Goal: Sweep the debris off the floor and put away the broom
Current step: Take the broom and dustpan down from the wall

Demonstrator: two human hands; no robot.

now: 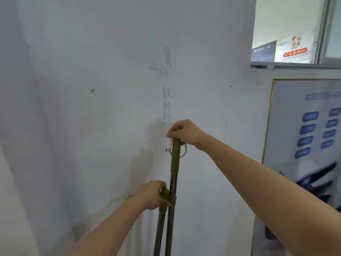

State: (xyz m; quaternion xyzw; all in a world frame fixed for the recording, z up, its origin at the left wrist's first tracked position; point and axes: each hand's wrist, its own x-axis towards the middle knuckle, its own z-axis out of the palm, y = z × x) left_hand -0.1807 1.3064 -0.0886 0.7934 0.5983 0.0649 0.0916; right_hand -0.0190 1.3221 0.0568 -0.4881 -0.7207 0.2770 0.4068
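Olive-gripped steel broom handle (175, 157): my right hand (186, 133) pinches its top, left hand (149, 194) clasps the shorter olive-capped pole (160, 228); stowing remains, I judge.

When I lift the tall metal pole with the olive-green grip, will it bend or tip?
Probably stiff: the tall metal pole with the olive-green grip looks straight under the right hand. Likely to tip if released, being long and thin; the left hand grips the shorter olive-capped pole beside it.
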